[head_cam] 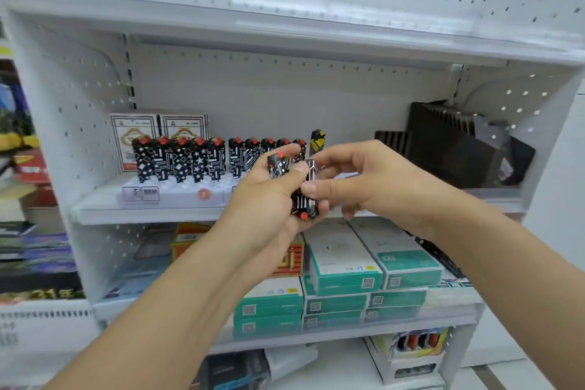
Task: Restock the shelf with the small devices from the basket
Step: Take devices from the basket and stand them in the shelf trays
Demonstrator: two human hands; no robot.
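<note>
While looking light, rigid and glossy, calling for side grips: left hand (269,199) clutching several small devices (280,165), right hand (354,180) pinching one device (305,190).

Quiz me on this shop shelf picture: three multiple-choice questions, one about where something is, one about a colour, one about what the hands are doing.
1. Where do the teal-and-white boxes lie?
A. on the shelf below the device row
B. above the device row
C. in the hands

2. What colour are the caps of the standing devices?
A. green
B. red
C. yellow

3. What is the left hand doing?
A. hanging open
B. pressing the shelf
C. holding devices

Answers: 1 A, they are stacked under the row. 2 B, red tops show. 3 C, its fingers curl round patterned devices while the right hand pinches one.
</note>
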